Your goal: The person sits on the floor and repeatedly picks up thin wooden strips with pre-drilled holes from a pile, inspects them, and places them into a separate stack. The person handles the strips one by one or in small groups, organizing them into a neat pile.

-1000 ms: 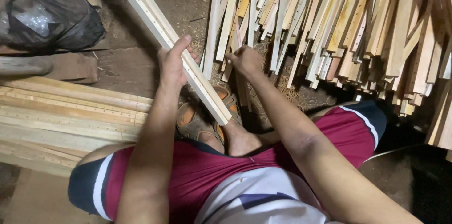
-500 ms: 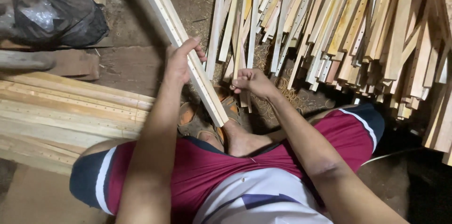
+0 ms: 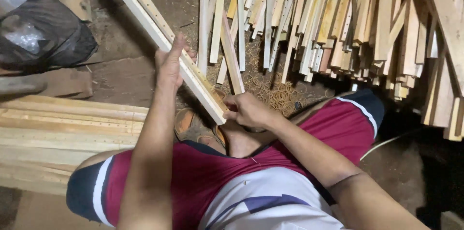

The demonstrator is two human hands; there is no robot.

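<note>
Person sits on the dirt floor (image 3: 130, 73), legs in red shorts (image 3: 203, 181) w/ dark hems. L hand (image 3: 170, 63) is wrapped round a long pale wood slat bundle (image 3: 159, 36), abt midway along the visible length, thumb on the near face, fingers curled over the far edge. Bundle looks like two thin strips held together, tilted diagonally from top left down to its lower end near the knees. R hand (image 3: 249, 109) grips that lower end, fingers pinched shut on it; can't tell if smth small is also held betw. the fingertips.

Just below the bundle's end sits an orange sandal (image 3: 193, 128) on the person's foot. Small rubber bands (image 3: 275, 95) lie scattered on the floor just right of the R hand. Behind them, a big heap of loose slats (image 3: 338, 17) fills the top right. Left side: flat stack of finished slats (image 3: 58, 138) lying near the L thigh. Top left, a black plastic bag (image 3: 46, 36), well apart from both hands.
</note>
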